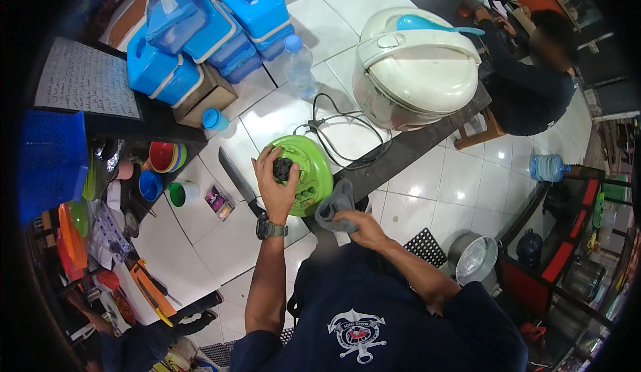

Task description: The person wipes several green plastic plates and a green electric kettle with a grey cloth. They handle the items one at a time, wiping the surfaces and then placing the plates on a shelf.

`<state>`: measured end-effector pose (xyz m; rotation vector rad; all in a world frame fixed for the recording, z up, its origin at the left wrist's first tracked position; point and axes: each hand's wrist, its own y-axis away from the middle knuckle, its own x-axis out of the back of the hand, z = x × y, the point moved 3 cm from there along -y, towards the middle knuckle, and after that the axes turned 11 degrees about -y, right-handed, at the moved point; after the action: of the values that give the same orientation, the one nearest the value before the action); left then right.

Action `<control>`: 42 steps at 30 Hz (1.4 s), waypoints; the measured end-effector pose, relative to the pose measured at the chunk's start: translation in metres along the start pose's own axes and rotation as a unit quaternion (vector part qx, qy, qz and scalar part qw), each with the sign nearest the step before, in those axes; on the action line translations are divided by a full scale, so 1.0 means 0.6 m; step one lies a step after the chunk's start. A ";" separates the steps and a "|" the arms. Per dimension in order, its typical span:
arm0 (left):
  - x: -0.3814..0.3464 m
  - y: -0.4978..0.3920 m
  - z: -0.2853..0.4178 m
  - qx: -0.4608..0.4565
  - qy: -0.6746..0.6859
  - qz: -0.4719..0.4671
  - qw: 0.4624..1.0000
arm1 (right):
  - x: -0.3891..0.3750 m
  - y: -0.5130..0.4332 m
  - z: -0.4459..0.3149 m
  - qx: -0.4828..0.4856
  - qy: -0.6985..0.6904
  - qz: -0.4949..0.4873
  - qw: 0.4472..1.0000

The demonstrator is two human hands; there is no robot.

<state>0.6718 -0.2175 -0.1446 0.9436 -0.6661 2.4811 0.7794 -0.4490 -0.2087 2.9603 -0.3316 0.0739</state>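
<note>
A bright green blender base (pixel 320 171) with a black coupling (pixel 283 169) on top rests at the edge of the white tiled table (pixel 205 252). My left hand (pixel 275 186), with a watch on the wrist, grips the base, its thumb and fingers around the coupling. Just right of the base, my right hand (pixel 368 229) holds a bunched grey cloth (pixel 340 206). Close by on the left lies a knife (pixel 234 174) with a dark blade, its handle end partly hidden by my left hand. A black power cord (pixel 345 116) lies in loops behind the base.
Behind stand a large white rice cooker (pixel 415 71) with a blue ladle (pixel 425 24), a plastic bottle (pixel 299 66) and blue tissue boxes (pixel 255 9). Leftward are a white cup (pixel 185 193) and a purple pack (pixel 219 201). One person (pixel 531 81) sits far right; another (pixel 135 347) is lower left.
</note>
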 end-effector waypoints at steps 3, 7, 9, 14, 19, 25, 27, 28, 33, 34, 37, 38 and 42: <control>0.032 0.011 -0.004 0.038 0.027 0.014 0.999 | 0.061 0.004 -0.011 -0.039 -0.208 0.250 0.945; 0.050 0.060 -0.036 0.081 0.041 -0.076 0.993 | 0.109 -0.031 -0.138 0.014 -0.448 0.325 0.833; 0.036 0.068 -0.051 0.050 0.006 -0.096 0.994 | 0.109 -0.054 -0.153 0.053 -0.400 0.292 0.867; 0.021 0.050 -0.020 0.108 -0.079 -0.082 0.988 | 0.023 -0.149 -0.085 0.101 -0.007 0.187 0.977; 0.013 0.054 -0.017 0.110 -0.104 -0.066 0.986 | -0.060 -0.095 -0.019 0.142 0.152 0.228 0.951; 0.016 0.053 -0.019 0.103 -0.080 -0.082 0.988 | -0.078 -0.021 0.028 0.104 0.176 0.125 0.971; 0.013 0.055 -0.019 0.086 -0.092 -0.071 0.989 | -0.051 -0.067 -0.009 0.110 0.158 0.200 0.961; 0.010 0.056 -0.018 0.085 -0.092 -0.073 0.989 | -0.045 -0.089 -0.030 0.086 0.138 0.231 0.959; 0.013 0.049 -0.010 0.103 -0.079 -0.091 0.987 | -0.075 -0.049 0.006 0.132 0.192 0.178 0.956; 0.012 0.051 -0.018 0.093 -0.059 -0.084 0.990 | -0.089 -0.024 0.016 0.121 0.200 0.123 0.965; 0.012 0.053 -0.032 0.091 -0.039 -0.089 0.991 | -0.073 -0.001 0.003 -0.003 0.066 0.061 0.996; 0.019 0.057 -0.029 0.096 -0.067 -0.077 0.990 | -0.060 0.003 -0.021 -0.059 -0.006 0.057 0.997; 0.051 0.096 0.022 0.080 0.033 -0.093 0.992 | 0.049 0.012 -0.117 -0.015 -0.375 0.192 0.907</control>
<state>0.6277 -0.2653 -0.1312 0.9296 -0.3434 2.4136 0.8041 -0.4503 -0.1366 2.7077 -0.9850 -1.0244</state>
